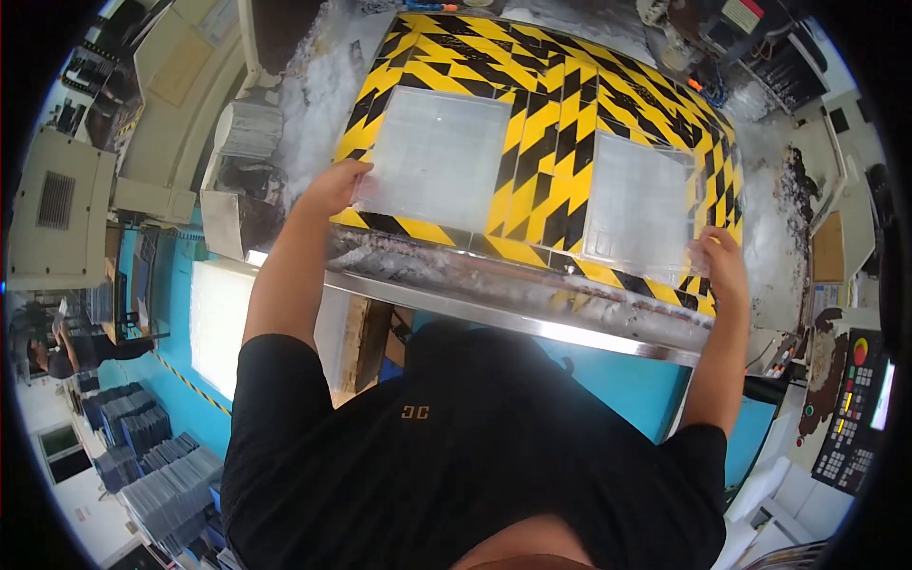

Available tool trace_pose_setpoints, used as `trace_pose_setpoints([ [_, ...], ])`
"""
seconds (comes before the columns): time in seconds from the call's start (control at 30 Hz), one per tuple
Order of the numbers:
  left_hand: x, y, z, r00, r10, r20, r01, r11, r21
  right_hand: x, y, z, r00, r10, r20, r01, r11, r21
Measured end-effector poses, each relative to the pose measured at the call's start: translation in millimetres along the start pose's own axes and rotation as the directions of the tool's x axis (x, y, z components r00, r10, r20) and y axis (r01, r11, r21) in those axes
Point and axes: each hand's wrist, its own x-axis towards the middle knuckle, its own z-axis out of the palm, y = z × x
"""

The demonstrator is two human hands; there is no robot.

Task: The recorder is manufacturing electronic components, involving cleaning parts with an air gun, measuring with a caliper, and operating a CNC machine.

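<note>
Two clear plastic sheets were laid flat, well apart, on the yellow-and-black striped bench (541, 142). The left sheet (437, 157) was pinched at its near-left corner by the left hand (334, 185); the right sheet (638, 204) was gripped at its near-right corner by the right hand (722, 261).

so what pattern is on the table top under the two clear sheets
Yellow and black diagonal hazard stripes, head view.
</note>
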Motion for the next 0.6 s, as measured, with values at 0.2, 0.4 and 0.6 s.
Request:
trace_pose_setpoints([
  [0.2, 3, 15, 0, 0.966, -0.016, 0.258, 0.053, 0.989, -0.135, -57, -86, 98, 0.973, -0.227, 0.029, 0.212, 0.942, 0.260],
  [0.4, 5, 24, 6, 0.940, -0.018, 0.339, 0.087, 0.978, -0.191, -11, -19, 288, 0.936, -0.077, 0.343, -0.150, 0.795, 0.587],
  [0.6, -30, 20, 21, 0.954, 0.208, 0.217, -0.200, 0.978, -0.057, -18, 6, 344, 0.933, -0.242, 0.268, 0.358, 0.527, -0.771],
])
